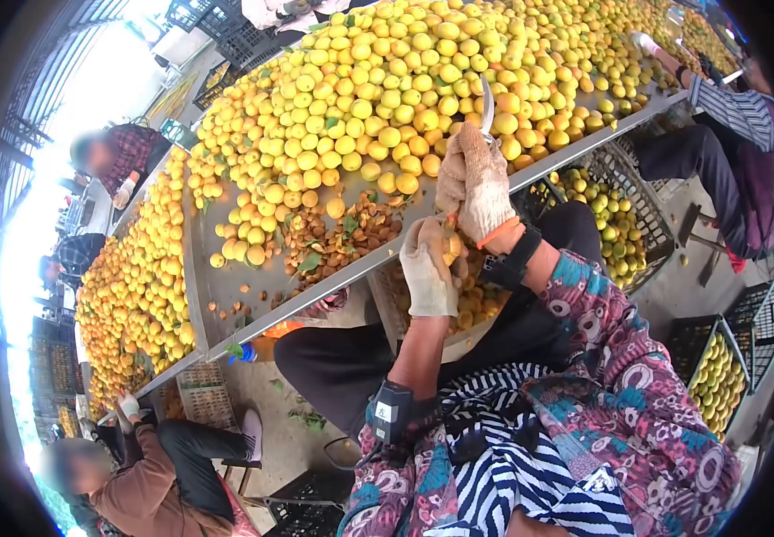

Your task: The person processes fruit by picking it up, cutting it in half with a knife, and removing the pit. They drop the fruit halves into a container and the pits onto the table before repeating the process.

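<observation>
My left hand (432, 266), in a pale work glove, is closed around a small round yellow-orange fruit (450, 247), partly hidden by the fingers. Just above and to its right, my right hand (476, 183), also gloved, grips a knife with a curved metal blade (487, 106). The blade points up, away from the fruit, and the handle is hidden in the fist. Both hands are close together over the front edge of a metal table (333, 291). Beyond them lies a large heap of the same fruit (378, 98).
Brown-orange scraps (347, 234) lie on the table left of my hands. Below the edge, a crate of fruit (615, 224) stands by my knee. Another fruit crate (718, 376) is at right. Co-workers sit at right (718, 170) and lower left (159, 474).
</observation>
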Demonstrator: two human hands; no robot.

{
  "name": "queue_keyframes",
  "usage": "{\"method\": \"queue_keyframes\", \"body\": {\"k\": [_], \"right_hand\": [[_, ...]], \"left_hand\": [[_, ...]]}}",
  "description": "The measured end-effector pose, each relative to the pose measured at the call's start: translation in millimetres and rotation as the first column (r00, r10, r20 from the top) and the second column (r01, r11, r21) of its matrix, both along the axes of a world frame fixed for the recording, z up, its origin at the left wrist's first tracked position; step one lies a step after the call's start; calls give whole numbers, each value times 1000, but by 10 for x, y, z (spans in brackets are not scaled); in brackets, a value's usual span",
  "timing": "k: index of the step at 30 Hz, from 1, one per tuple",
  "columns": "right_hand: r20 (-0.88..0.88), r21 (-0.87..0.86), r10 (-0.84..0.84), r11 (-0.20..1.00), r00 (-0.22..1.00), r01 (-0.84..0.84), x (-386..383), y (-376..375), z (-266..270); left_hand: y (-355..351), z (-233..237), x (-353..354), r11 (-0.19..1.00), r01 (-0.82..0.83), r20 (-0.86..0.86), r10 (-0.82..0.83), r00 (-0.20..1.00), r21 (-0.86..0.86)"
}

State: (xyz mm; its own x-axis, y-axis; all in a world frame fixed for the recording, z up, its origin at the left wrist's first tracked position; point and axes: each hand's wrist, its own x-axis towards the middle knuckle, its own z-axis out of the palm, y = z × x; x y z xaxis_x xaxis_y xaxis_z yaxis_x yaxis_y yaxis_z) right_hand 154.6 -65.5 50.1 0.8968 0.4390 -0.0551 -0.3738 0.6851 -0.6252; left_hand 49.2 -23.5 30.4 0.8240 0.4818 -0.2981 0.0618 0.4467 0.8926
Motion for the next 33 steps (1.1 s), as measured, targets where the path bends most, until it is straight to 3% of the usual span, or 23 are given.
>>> {"method": "queue_keyframes", "body": {"k": [4, 6, 8, 10, 12, 14, 15, 16, 18, 20, 22, 24, 25, 27, 30, 32, 33], "right_hand": [[-109, 16, 31, 999, 994, -29, 14, 34, -185], [-186, 11, 15, 1000, 982, -14, 49, 88, -305], [-233, 43, 36, 999, 972, -26, 137, 129, -457], [-255, 152, 81, 987, 964, -43, 222, 137, -664], [-293, 65, 9, 998, 956, 11, 211, 210, -626], [-280, 52, -49, 996, 959, 66, 267, 341, -636], [-334, -45, -140, 990, 932, 133, 260, 395, -529], [-330, 6, -119, 992, 936, 129, 296, 455, -568], [-316, 110, -80, 987, 945, 121, 378, 567, -576], [-325, -6, -139, 989, 935, 145, 426, 741, -490], [-302, -90, -176, 984, 937, 155, 414, 917, -381], [-233, -35, -104, 995, 967, 98, 488, 1070, -473], [-227, -3, -72, 997, 971, 73, 538, 1148, -522], [-208, 55, -21, 998, 978, 33, 553, 1244, -545], [-131, -35, -92, 995, 987, 88, 571, 1380, -580], [-53, -179, -146, 975, 988, 134, 614, 1303, -506], [-34, -189, -134, 974, 990, 125, 667, 1221, -513]], "left_hand": [[47, -100, 13, 1000, 26, 5, -26, 1000, -17], [89, -206, 11, 987, 35, 79, -48, 996, 154], [141, -243, 30, 986, 59, 43, -67, 997, 153], [178, -227, 68, 995, 93, -94, -96, 991, -29], [188, -444, 118, 908, -3, 73, -30, 997, 420], [242, -580, 209, 940, -57, 116, 19, 993, 337], [296, -619, 277, 998, -51, 59, 49, 997, 26], [346, -653, 331, 955, -60, -1, 62, 998, -289], [414, -605, 400, 934, -100, 26, 116, 993, -342], [503, -517, 496, 897, -179, -9, 191, 982, -404], [734, -815, 649, 951, -305, 46, 308, 950, -52], [1026, -740, 720, 949, -303, 124, 292, 948, 83], [1122, -727, 700, 931, -364, 72, 366, 928, -35], [1237, -520, 694, 889, -455, 63, 457, 887, -47], [1765, -1166, 820, 838, -512, 171, 486, 857, 189], [2034, -1338, 736, 821, -505, 150, 483, 863, 266], [2061, -1316, 683, 736, -554, 152, 542, 827, 389]]}}
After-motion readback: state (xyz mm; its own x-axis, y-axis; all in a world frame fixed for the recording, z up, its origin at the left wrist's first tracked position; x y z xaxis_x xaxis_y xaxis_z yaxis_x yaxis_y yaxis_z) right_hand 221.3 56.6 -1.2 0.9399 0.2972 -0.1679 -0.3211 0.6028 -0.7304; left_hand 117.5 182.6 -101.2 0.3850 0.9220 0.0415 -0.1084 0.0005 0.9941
